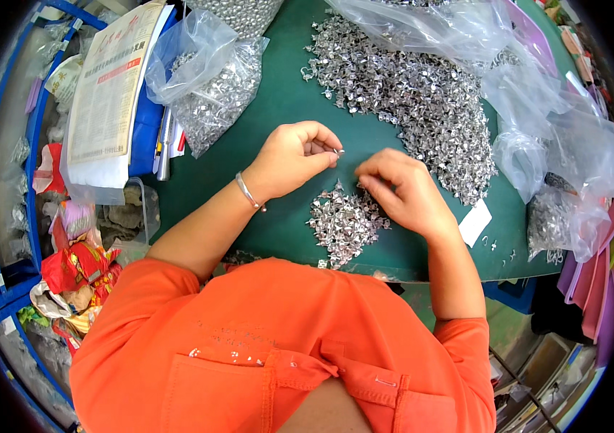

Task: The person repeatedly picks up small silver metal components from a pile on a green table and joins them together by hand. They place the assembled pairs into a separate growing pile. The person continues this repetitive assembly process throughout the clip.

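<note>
My left hand (300,155) is closed in a pinch on a small silvery metal piece (339,153), which pokes out at the fingertips. A bangle circles that wrist. My right hand (404,189) is a little to the right, its fingers curled and thumb near the forefinger; whether anything sits between them is hidden. Just below both hands lies a small pile of shiny metal pieces (347,222) on the green table (278,231). A far larger heap of similar pieces (408,94) spreads beyond my right hand.
Clear plastic bags of metal parts (220,94) stand at the back left, near a newspaper (108,86) and a blue holder with pens. Plastic sheeting (538,123) drapes the right side. A white paper slip (474,222) lies by my right forearm. Blue shelving (33,144) rises at far left.
</note>
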Motion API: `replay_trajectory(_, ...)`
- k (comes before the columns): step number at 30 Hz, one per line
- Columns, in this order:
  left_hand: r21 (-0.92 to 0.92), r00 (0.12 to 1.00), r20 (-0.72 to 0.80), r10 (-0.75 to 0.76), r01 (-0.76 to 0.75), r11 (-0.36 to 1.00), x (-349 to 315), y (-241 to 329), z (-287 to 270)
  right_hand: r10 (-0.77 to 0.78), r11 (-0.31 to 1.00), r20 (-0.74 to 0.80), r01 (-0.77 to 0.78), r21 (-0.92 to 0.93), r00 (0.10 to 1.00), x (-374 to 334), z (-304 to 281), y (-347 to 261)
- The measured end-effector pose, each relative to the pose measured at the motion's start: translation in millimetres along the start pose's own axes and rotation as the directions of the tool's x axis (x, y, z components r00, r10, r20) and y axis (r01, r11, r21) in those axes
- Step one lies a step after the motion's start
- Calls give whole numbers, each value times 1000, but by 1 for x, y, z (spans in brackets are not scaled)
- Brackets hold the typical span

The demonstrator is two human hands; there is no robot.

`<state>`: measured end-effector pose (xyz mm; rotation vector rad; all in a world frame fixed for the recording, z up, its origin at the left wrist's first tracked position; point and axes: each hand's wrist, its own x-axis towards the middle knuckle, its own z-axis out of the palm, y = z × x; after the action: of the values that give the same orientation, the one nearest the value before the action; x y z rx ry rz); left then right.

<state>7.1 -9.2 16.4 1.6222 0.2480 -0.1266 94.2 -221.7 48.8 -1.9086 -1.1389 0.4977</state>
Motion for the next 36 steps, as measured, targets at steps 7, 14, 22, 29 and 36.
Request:
replay_trajectory(7,-501,982,117,-146,185,845,-9,11,-5,-364,866,-237,234,-441,901,58,26,20)
replay_trajectory(14,60,958,278,-75,61,996,-23,18,-2,-265,741,-48,171,-650,963,59,27,20)
replay_trajectory(22,417,981,-18,191,-166,894,2,13,-9,-104,978,-282,46,-204,954,-7,2,29)
replay_trajectory(29,624,834,150,530,-496,604,23,-2,23,13,983,-436,-90,-158,900,-13,9,19)
replay_trajectory(36,431,906,30,423,-393,812,15,-2,20,-15,959,-409,-102,-263,912,-13,14,27)
